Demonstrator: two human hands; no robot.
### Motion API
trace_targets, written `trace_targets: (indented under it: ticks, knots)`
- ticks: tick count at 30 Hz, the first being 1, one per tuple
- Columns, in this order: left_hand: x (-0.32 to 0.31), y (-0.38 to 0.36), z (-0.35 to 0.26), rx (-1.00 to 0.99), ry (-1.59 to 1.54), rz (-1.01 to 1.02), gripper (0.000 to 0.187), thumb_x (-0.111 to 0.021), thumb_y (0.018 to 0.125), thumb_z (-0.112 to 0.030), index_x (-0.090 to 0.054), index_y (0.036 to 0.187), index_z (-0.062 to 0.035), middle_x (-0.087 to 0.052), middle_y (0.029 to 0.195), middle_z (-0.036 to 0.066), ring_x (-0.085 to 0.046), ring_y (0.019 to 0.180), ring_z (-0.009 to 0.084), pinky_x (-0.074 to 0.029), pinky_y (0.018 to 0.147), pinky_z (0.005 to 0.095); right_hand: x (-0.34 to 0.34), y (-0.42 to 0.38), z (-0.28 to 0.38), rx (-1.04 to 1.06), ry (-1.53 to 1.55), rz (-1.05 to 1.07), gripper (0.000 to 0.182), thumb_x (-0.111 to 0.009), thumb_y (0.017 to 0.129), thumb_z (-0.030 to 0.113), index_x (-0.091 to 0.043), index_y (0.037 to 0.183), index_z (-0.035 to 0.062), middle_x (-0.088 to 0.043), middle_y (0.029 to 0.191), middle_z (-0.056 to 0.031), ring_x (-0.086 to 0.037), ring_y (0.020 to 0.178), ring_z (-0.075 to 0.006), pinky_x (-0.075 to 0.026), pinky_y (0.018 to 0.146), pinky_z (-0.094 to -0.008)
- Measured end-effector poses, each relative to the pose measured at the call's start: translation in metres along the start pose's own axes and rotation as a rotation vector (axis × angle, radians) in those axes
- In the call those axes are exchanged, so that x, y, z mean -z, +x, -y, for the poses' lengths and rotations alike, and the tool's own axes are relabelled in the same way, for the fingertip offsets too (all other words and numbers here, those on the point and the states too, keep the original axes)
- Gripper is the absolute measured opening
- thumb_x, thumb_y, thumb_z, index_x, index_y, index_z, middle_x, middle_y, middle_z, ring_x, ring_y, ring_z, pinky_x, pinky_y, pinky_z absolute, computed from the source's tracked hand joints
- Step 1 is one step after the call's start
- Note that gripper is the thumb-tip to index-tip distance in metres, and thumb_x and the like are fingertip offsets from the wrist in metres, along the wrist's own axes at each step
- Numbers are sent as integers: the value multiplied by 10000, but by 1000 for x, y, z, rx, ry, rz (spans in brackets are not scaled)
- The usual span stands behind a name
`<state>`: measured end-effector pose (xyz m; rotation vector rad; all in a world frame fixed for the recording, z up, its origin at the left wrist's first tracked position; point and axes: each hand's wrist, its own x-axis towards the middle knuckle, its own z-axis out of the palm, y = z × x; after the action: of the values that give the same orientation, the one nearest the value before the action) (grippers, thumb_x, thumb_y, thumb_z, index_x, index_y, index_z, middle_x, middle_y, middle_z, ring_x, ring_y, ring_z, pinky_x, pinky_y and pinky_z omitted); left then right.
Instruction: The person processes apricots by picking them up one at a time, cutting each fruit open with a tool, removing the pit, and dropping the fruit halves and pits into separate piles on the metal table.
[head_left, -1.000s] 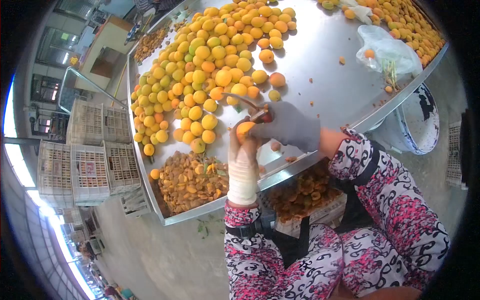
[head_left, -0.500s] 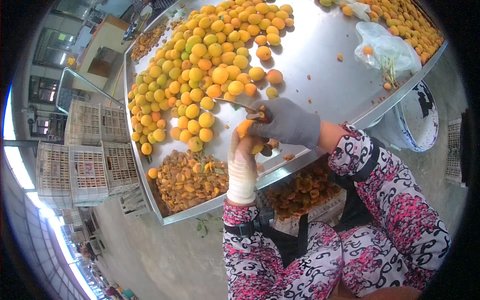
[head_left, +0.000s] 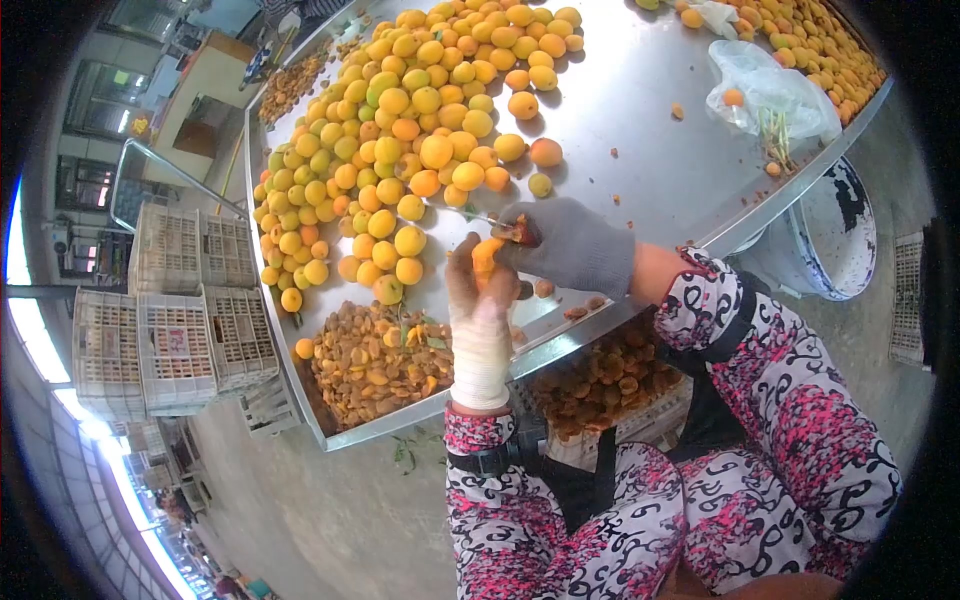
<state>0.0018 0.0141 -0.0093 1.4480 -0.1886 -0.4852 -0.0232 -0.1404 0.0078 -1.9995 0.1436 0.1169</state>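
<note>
My left hand (head_left: 480, 325), in a stained white glove, is closed around an orange apricot (head_left: 486, 260) near the table's front edge. My right hand (head_left: 580, 248), in a grey glove, grips a knife (head_left: 518, 232) with a dark reddish handle. Its thin blade points left, just above the apricot, and my right fingers meet the fruit too. Beyond the hands lies a big heap of whole apricots (head_left: 395, 150). Left of my left wrist is a pile of brown pits (head_left: 368, 360). Below the edge, a crate (head_left: 640, 425) contains opened apricot halves (head_left: 600, 385).
The metal table (head_left: 640, 130) has a raised rim. A clear plastic bag (head_left: 750, 95) and more apricots (head_left: 825, 65) lie at the far right. A white bucket (head_left: 835, 250) stands beside the table. Stacked crates (head_left: 175, 340) are on the left.
The left fingers have shifted on the apricot, now more upright, showing more of its orange surface. The knife blade has swung slightly lower and closer to the fruit.
</note>
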Motion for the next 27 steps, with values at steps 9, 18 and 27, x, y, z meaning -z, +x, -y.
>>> trace_targets:
  ticks: [9,18,27]
  knots:
    - [12,5,-5,182,-843,35,377,-538,895,-311,-489,1147,-35,-560,1066,103,-566,815,204,-476,737,323,1,-16,13,139,-67,-170,366,-584,824,408,-560,891,49,-614,749,-155,-604,721,-353,-468,646,-428]
    - [30,11,-1,168,-872,165,415,-508,904,-299,-467,1204,-15,-560,1097,189,-577,875,251,-502,698,307,4,-16,2,130,-488,71,300,-555,848,382,-562,895,86,-611,748,-150,-605,731,-336,-464,667,-417]
    - [25,10,1,198,-765,119,510,-535,879,-422,-492,1148,9,-580,1027,182,-581,781,222,-498,637,297,-2,-16,4,68,-517,108,257,-503,833,299,-591,908,69,-638,814,-141,-627,765,-323,-483,696,-434]
